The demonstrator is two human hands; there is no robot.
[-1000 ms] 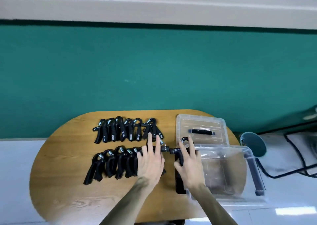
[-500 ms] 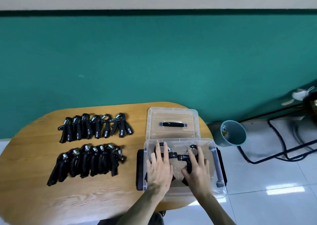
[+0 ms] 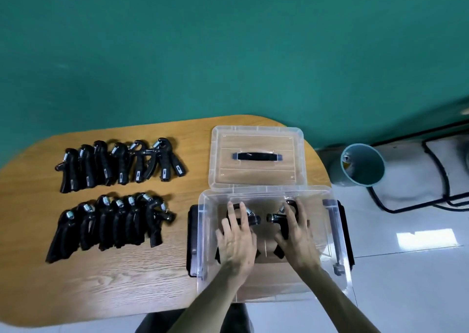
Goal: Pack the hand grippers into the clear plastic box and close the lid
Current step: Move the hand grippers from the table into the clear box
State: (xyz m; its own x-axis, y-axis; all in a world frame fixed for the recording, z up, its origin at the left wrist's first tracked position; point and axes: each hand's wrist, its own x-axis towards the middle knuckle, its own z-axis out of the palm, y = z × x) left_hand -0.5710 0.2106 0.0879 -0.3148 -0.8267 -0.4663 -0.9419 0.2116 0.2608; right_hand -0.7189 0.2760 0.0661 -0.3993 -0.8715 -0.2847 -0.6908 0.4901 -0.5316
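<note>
The clear plastic box (image 3: pixel 203 233) stands open at the table's right end. Its clear lid (image 3: pixel 256 140) with a black handle lies flat just behind it. Both my hands are inside the box. My left hand (image 3: pixel 236 241) rests on a black hand gripper (image 3: pixel 252 218) at the box's left side. My right hand (image 3: pixel 295 233) holds another black hand gripper (image 3: pixel 275 217) at the right side. Two rows of several black hand grippers lie on the wood to the left, a back row (image 3: pixel 119 165) and a front row (image 3: pixel 109 223).
The rounded wooden table (image 3: pixel 127 282) stands against a green wall. A teal bin (image 3: pixel 361 165) and black cables (image 3: pixel 436 200) are on the white floor to the right. The box overhangs the table's right front edge.
Both hands carried one gripper each from the table's front row rightward into the box and lowered them to its bottom. My view has shifted right and closer.
</note>
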